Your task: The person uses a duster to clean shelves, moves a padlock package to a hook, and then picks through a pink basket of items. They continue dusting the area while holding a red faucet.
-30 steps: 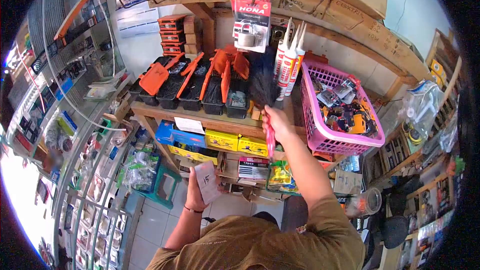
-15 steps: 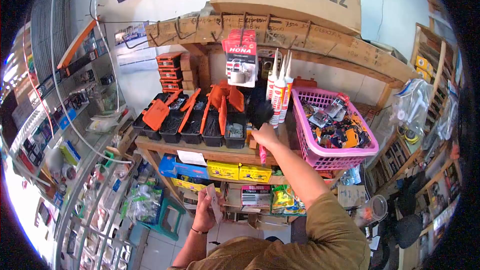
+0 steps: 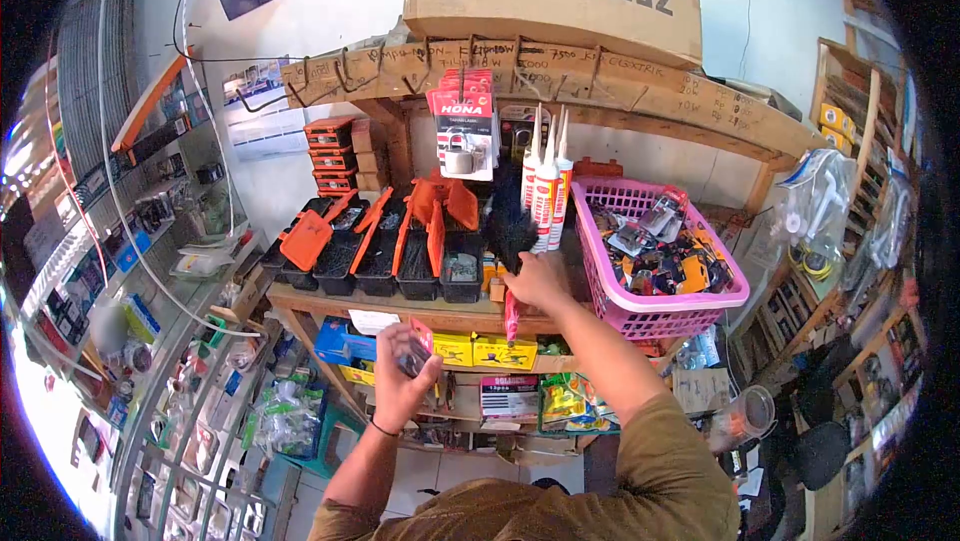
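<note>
My left hand (image 3: pixel 405 381) is raised in front of the shelf, closed around a small carded pack (image 3: pixel 414 351) with a pink edge and a dark, shiny face. My right hand (image 3: pixel 541 281) reaches to the table's front edge, its fingers curled; what they grip is hidden. Against those fingers lies a black fluffy duster (image 3: pixel 512 231), and a pink handle-like piece (image 3: pixel 511 317) hangs below them. Just behind the hand stand white silicone sealant tubes (image 3: pixel 545 201) with pointed nozzles.
Black bins (image 3: pixel 418 266) with orange lids line the table's left side. A pink basket (image 3: pixel 665 303) full of small packs stands right. Padlock packs (image 3: pixel 464 131) hang from a wooden beam (image 3: pixel 560 61). Yellow boxes (image 3: pixel 503 352) sit below; a glass display case (image 3: pixel 150 381) flanks the left.
My left hand has risen toward the shelf, and the pack has turned to show its dark face. My right hand has shifted slightly right beside the duster. The view has moved a little.
</note>
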A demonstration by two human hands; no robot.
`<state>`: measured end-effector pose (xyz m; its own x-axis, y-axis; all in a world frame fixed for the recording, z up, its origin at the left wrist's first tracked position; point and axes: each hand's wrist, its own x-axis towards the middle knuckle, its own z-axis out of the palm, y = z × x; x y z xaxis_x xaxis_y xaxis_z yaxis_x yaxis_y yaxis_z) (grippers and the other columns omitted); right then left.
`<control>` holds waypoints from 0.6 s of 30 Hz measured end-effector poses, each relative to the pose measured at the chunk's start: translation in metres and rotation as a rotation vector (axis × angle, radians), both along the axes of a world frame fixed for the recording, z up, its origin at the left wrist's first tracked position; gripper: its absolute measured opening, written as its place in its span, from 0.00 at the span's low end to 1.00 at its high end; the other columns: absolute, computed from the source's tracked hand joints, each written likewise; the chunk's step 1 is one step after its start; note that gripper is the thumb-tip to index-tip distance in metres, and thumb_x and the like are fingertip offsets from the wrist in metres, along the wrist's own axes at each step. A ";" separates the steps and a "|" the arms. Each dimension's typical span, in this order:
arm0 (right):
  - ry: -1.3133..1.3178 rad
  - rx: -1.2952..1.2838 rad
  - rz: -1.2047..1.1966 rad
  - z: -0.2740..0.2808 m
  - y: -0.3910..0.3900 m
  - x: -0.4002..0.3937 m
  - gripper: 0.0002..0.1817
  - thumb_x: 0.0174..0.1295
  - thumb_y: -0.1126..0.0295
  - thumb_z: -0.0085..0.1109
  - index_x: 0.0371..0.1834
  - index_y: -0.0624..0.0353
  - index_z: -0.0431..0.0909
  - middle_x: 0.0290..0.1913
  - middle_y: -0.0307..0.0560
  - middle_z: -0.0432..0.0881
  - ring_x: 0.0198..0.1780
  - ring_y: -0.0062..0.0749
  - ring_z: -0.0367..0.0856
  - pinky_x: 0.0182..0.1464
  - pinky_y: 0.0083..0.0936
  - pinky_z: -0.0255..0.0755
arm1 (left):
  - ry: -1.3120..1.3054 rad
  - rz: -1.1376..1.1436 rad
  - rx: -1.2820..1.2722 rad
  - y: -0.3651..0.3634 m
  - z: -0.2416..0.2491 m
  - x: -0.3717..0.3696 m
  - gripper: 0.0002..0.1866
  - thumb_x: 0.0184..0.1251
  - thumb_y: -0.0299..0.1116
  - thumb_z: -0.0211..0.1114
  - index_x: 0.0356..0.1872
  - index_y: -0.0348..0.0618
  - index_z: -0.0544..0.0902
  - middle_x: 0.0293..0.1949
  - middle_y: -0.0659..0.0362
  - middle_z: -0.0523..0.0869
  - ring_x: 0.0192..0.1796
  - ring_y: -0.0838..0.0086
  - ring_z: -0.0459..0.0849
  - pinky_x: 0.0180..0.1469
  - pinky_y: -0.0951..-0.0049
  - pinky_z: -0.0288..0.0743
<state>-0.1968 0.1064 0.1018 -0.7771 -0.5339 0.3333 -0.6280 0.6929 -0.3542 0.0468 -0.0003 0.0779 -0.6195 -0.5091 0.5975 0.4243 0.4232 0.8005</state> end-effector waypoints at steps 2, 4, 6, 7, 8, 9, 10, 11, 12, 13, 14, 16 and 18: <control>0.053 -0.093 0.036 -0.008 0.004 -0.011 0.26 0.48 0.57 0.56 0.46 0.66 0.71 0.40 0.59 0.77 0.45 0.50 0.73 0.47 0.37 0.67 | 0.014 0.034 -0.023 0.005 0.028 0.000 0.28 0.46 0.30 0.67 0.47 0.36 0.64 0.34 0.58 0.75 0.33 0.79 0.74 0.38 0.79 0.69; 0.109 -0.185 0.073 -0.003 0.007 -0.012 0.24 0.49 0.58 0.57 0.45 0.65 0.72 0.37 0.56 0.78 0.42 0.48 0.74 0.45 0.35 0.68 | 0.041 0.141 -0.210 0.004 0.046 -0.004 0.28 0.44 0.30 0.69 0.46 0.36 0.64 0.32 0.58 0.76 0.33 0.78 0.75 0.37 0.79 0.70; 0.070 -0.411 0.214 0.023 0.014 0.004 0.19 0.50 0.63 0.58 0.42 0.63 0.73 0.30 0.52 0.77 0.34 0.40 0.76 0.39 0.30 0.70 | 0.090 0.167 -0.234 0.002 0.060 -0.012 0.30 0.42 0.29 0.70 0.46 0.35 0.64 0.31 0.58 0.76 0.33 0.78 0.75 0.37 0.78 0.70; 0.085 -0.484 0.300 0.034 0.015 0.012 0.13 0.55 0.67 0.56 0.41 0.62 0.73 0.27 0.45 0.75 0.28 0.29 0.75 0.31 0.23 0.70 | 0.144 0.184 -0.288 0.004 0.073 -0.015 0.30 0.42 0.29 0.70 0.47 0.35 0.64 0.32 0.57 0.76 0.33 0.78 0.75 0.37 0.78 0.70; 0.089 -0.484 0.299 0.048 0.018 0.022 0.13 0.55 0.67 0.56 0.41 0.62 0.73 0.27 0.45 0.75 0.28 0.29 0.75 0.31 0.23 0.70 | 0.198 0.200 -0.342 0.006 0.085 -0.018 0.31 0.42 0.29 0.70 0.47 0.34 0.63 0.32 0.57 0.76 0.33 0.78 0.75 0.36 0.78 0.71; 0.004 -0.585 0.403 0.063 0.021 0.034 0.12 0.57 0.67 0.53 0.41 0.61 0.72 0.28 0.42 0.74 0.27 0.24 0.74 0.29 0.20 0.69 | 0.147 0.191 -0.314 0.009 0.098 -0.019 0.31 0.43 0.29 0.70 0.48 0.33 0.62 0.34 0.56 0.75 0.34 0.77 0.75 0.37 0.78 0.71; -0.084 -0.683 0.506 0.078 0.024 0.047 0.11 0.59 0.67 0.50 0.42 0.60 0.72 0.28 0.40 0.73 0.26 0.20 0.73 0.26 0.17 0.68 | 0.121 0.154 -0.237 0.009 0.108 -0.022 0.31 0.44 0.29 0.70 0.48 0.33 0.62 0.36 0.54 0.75 0.36 0.76 0.75 0.39 0.77 0.71; -0.080 -0.683 0.504 0.095 0.030 0.063 0.11 0.59 0.67 0.50 0.42 0.60 0.72 0.28 0.40 0.73 0.26 0.20 0.73 0.26 0.17 0.68 | 0.188 0.173 -0.275 0.009 0.117 -0.030 0.31 0.43 0.29 0.70 0.47 0.33 0.63 0.37 0.54 0.74 0.37 0.76 0.75 0.39 0.76 0.71; -0.204 -0.720 0.552 0.114 0.035 0.079 0.12 0.61 0.66 0.48 0.43 0.59 0.71 0.29 0.38 0.73 0.27 0.18 0.73 0.24 0.15 0.68 | 0.256 0.192 -0.313 0.007 0.127 -0.039 0.31 0.43 0.30 0.71 0.47 0.33 0.64 0.37 0.53 0.74 0.38 0.75 0.75 0.39 0.76 0.70; -0.329 -0.754 0.600 0.127 0.037 0.089 0.12 0.63 0.65 0.45 0.45 0.59 0.70 0.30 0.37 0.73 0.27 0.17 0.73 0.23 0.13 0.67 | 0.322 0.195 -0.334 0.011 0.144 -0.045 0.30 0.42 0.30 0.71 0.47 0.33 0.64 0.38 0.52 0.74 0.39 0.73 0.75 0.40 0.75 0.70; -0.327 -0.753 0.597 0.135 0.036 0.091 0.12 0.63 0.65 0.45 0.45 0.59 0.70 0.30 0.37 0.73 0.27 0.17 0.73 0.23 0.13 0.67 | 0.386 0.198 -0.352 0.015 0.162 -0.052 0.30 0.42 0.31 0.71 0.46 0.33 0.65 0.39 0.51 0.74 0.39 0.71 0.75 0.41 0.74 0.70; -0.206 -0.876 0.687 0.150 0.032 0.092 0.13 0.62 0.64 0.47 0.41 0.62 0.71 0.27 0.37 0.73 0.27 0.17 0.70 0.29 0.17 0.65 | 0.436 0.336 -0.468 0.010 0.186 -0.076 0.30 0.42 0.34 0.71 0.46 0.32 0.66 0.40 0.48 0.73 0.41 0.63 0.75 0.44 0.71 0.69; -0.205 -0.870 0.684 0.167 0.029 0.089 0.14 0.62 0.63 0.47 0.43 0.63 0.71 0.27 0.39 0.74 0.25 0.18 0.71 0.27 0.17 0.65 | 0.421 0.483 -0.537 0.012 0.210 -0.089 0.31 0.41 0.39 0.70 0.44 0.33 0.67 0.40 0.44 0.73 0.43 0.54 0.74 0.44 0.64 0.69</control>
<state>-0.1075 0.1357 0.2686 -0.4927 -0.5169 0.7001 -0.6555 -0.3086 -0.6892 -0.0420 0.0121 0.2875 -0.0769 -0.2416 0.9673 0.3166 0.9141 0.2535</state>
